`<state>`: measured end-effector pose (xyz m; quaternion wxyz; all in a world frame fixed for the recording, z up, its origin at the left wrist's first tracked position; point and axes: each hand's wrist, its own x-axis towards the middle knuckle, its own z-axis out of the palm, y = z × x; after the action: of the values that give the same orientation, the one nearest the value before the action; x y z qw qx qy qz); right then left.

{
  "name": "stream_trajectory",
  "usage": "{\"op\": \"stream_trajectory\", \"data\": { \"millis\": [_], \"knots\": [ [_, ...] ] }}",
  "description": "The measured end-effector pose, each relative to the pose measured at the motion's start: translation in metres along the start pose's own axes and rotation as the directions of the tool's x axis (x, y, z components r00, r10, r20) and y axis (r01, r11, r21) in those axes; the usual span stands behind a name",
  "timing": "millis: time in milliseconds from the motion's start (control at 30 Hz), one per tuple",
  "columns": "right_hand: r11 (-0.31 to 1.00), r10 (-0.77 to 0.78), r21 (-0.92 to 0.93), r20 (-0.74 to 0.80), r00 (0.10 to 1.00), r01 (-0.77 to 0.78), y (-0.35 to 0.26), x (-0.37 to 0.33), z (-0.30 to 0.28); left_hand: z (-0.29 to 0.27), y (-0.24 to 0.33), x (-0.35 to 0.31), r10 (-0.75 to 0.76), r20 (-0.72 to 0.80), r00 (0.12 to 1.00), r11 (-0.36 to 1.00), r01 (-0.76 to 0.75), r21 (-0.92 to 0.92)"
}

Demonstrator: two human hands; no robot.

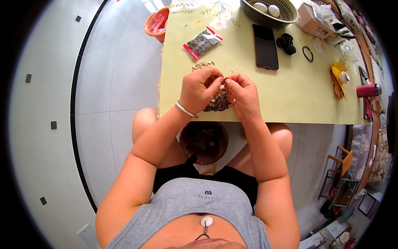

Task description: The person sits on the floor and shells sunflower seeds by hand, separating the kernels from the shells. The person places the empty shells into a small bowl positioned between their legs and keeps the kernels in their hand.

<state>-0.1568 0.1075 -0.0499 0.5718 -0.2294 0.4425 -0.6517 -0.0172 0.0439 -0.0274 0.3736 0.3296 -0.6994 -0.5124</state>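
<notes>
Above the near edge of the table my left hand and my right hand meet at their fingertips. Both are closed in a pinch on one small brownish seed, mostly covered by the fingers. Below them lies a pile of dark, striped seeds, which look like sunflower seeds, partly hidden by my hands. A smaller heap of pale kernels sits just beyond my left hand. Farther off is a clear plastic packet with red ends and dark contents.
On the yellow-green tablecloth are a phone, a black gadget, a black hair tie and a basket of eggs. A tissue box stands far right. A dark bucket is between my knees; an orange bin stands left.
</notes>
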Motion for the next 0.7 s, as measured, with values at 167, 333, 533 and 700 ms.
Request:
{"op": "stream_trajectory", "data": {
  "millis": [167, 333, 533, 700],
  "knots": [
    [0.981, 0.073, 0.181, 0.016, 0.997, -0.074, -0.009, 0.001, -0.006, -0.018, -0.002, 0.011, -0.052, -0.079, 0.996, 0.994, 0.059, 0.09],
    [0.952, 0.031, 0.294, 0.174, 0.984, -0.082, -0.017, 0.004, -0.016, -0.045, -0.021, 0.022, 0.144, -0.088, 0.986, 0.854, -0.079, 0.514],
    [0.981, 0.064, 0.156, 0.306, 0.95, -0.116, -0.022, 0.0, -0.015, -0.054, -0.004, 0.016, 0.007, -0.034, 0.999, 0.902, 0.008, 0.431],
    [0.813, 0.464, -0.573, 0.529, 0.711, -0.104, -0.046, -0.033, 0.006, -0.072, 0.044, -0.013, -0.256, 0.496, 0.83, 0.95, 0.12, 0.289]
  ]
}}
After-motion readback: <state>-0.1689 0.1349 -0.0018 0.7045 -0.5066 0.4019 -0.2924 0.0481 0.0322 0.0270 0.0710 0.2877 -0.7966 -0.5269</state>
